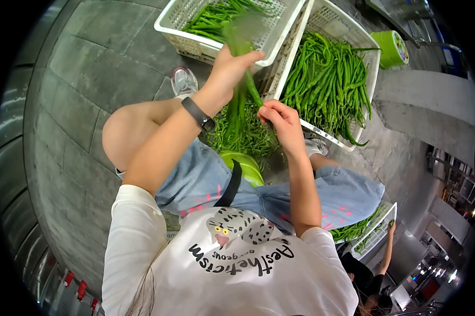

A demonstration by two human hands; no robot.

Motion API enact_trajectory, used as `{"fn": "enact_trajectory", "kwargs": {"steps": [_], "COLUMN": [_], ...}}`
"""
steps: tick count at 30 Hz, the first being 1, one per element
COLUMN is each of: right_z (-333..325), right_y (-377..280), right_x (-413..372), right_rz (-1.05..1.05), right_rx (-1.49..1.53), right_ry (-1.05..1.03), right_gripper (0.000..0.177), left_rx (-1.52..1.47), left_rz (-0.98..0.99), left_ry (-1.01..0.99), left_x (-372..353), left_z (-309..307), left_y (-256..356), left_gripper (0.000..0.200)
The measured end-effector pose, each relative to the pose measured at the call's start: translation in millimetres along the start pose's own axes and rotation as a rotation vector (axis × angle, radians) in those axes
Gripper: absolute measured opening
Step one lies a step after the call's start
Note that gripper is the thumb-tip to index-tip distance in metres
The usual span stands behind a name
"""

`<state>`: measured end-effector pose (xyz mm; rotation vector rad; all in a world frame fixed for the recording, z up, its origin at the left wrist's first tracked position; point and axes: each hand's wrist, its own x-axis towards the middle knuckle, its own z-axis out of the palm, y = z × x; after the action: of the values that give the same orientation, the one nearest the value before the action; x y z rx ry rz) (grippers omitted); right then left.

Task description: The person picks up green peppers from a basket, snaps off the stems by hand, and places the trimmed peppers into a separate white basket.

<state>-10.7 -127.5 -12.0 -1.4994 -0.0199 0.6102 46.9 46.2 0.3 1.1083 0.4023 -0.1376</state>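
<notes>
My left hand (231, 73), with a black band on its wrist, is wrapped round a bunch of long green chili peppers (238, 113). The bunch hangs down below the hand, and its upper part is blurred. One green chili pepper (253, 90) slants from this bunch to my right hand (282, 120), whose thumb and fingers are pinched on its lower end. Under both hands lies a heap of thin green stems (248, 138). Just beyond my left hand stands a white crate (195, 46) partly filled with green peppers (208, 23).
A second white crate (321, 132), heaped with long green peppers (327, 79), stands at the right. Behind it is a green bucket (390, 48). A lime-green rounded object (245, 164) shows between my legs. Lower right, another person's arm (388, 250) reaches to a pepper crate (379, 226).
</notes>
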Motion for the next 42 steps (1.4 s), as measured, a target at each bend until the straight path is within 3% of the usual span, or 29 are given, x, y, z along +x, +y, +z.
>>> {"fn": "enact_trajectory", "kwargs": {"steps": [6, 10, 14, 17, 19, 21, 25, 27, 30, 31, 34, 37, 39, 42], "right_z": [2, 11, 17, 23, 14, -2, -31, -52, -54, -53, -45, -32, -21, -2], "right_y": [7, 18, 27, 24, 17, 4, 0, 13, 18, 20, 28, 16, 6, 20], "right_x": [-2, 5, 11, 16, 21, 23, 14, 0, -16, -20, -26, -24, -22, -25], "right_rz": [-0.016, -0.17, -0.187, -0.232, -0.385, -0.336, -0.364, -0.198, 0.023, -0.054, -0.163, -0.067, -0.025, 0.255], "right_rx": [0.594, 0.722, 0.847, 1.143, 1.249, 1.439, 1.006, 0.635, 0.101, 0.018, -0.062, 0.313, 0.401, 0.623], "right_ry": [-0.069, -0.067, -0.052, -0.005, -0.005, 0.02, -0.02, -0.005, -0.064, -0.15, -0.062, -0.145, -0.349, -0.502], "right_gripper": [0.016, 0.023, 0.028, 0.028, 0.026, 0.025, 0.016, 0.011, 0.024, 0.023, 0.026, 0.036, 0.045, 0.045], "left_rx": [-0.214, -0.31, -0.337, -0.337, -0.311, -0.344, -0.559, -0.64, -0.701, -0.72, -0.789, -0.827, -0.772, -0.818], "left_rz": [-0.157, -0.157, -0.148, -0.192, -0.224, -0.264, -0.29, -0.279, -0.181, -0.147, -0.123, -0.143, -0.101, -0.115], "left_ry": [-0.068, -0.061, -0.027, 0.002, 0.035, 0.049, -0.063, -0.11, -0.213, -0.269, -0.627, -0.948, -1.13, -1.133], "left_x": [2, 1, 2, -2, -3, -2, 2, 3, 0, -1, -4, -4, 0, 1], "left_z": [5, 6, 5, 6, 6, 3, -5, -7, -5, -5, -8, -9, -11, -14], "left_y": [1, -2, -4, -7, -11, -15, -9, 1, 13, 15, 23, 28, 29, 30], "left_gripper": [0.017, 0.018, 0.019, 0.018, 0.018, 0.018, 0.015, 0.013, 0.017, 0.02, 0.032, 0.037, 0.045, 0.045]}}
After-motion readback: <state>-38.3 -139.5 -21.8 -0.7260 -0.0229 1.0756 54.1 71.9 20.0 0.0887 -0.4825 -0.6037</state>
